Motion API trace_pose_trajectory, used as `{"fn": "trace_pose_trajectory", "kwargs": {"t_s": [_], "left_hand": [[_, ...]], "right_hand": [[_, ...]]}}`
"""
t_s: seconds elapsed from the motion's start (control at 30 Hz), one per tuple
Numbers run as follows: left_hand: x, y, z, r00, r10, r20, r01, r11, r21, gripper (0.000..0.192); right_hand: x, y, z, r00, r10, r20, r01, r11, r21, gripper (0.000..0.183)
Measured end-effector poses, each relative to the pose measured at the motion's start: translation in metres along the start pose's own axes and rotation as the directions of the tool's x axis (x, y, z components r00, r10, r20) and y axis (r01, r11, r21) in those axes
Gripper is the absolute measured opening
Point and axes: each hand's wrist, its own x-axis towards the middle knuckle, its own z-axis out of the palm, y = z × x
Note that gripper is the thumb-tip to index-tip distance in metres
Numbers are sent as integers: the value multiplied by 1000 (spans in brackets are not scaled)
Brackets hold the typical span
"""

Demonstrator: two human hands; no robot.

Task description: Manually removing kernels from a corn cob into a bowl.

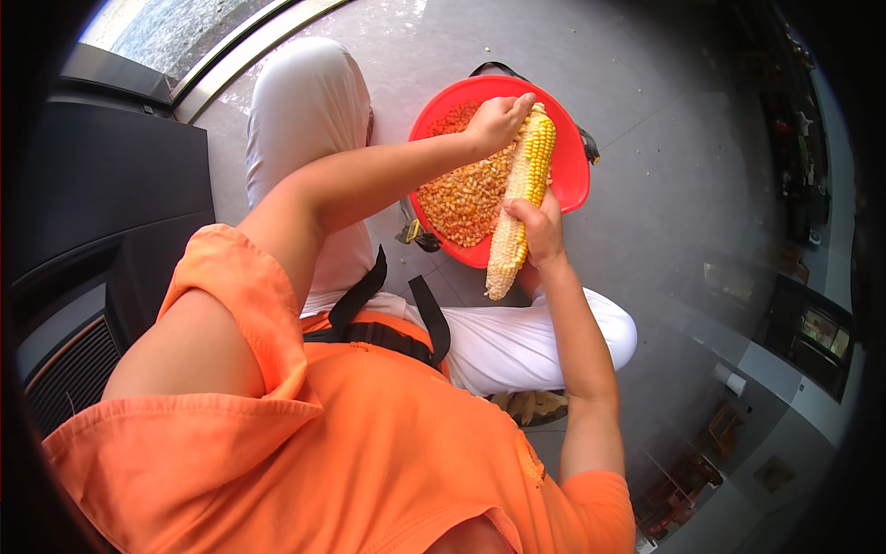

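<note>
A long ear of yellow corn [538, 149] slants over a red plastic basin [571, 173]. Kernels cover one side and the tip end, while a wide pale strip of cob is bare. Around its middle wraps my right hand [536, 225], thumb lying across the bare strip. My left hand [497, 124] is curled against the upper end, thumb at the tip; some of its fingers are hidden. Loose corn kernels [464, 197] lie heaped in the basin, below and left of the ear. The ear's lower end sticks out past the near rim.
My bent legs in white trousers [498, 339] flank the basin on the grey tiled floor [664, 201]. Black pieces with yellow bits [419, 235] hang at the rim. Stray kernels dot the floor. A dark cabinet-like unit [124, 173] stands at left, beside a glazed frame [242, 52].
</note>
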Motion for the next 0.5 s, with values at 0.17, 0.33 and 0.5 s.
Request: {"fn": "trace_pose_trajectory", "kwargs": {"t_s": [0.17,0.33,0.5], "left_hand": [[-1,20,17,852,-501,154,469,598,-650,54],[7,-1,17,905,-358,-230,271,902,-336,55],[3,-8,19,963,-181,-200,112,942,-317,55]], "right_hand": [[16,16,4,945,-257,-204,-37,532,-846,46],[11,8,23,956,-246,-158,42,651,-758,49],[11,19,16,954,-267,-134,116,745,-658,45]]}}
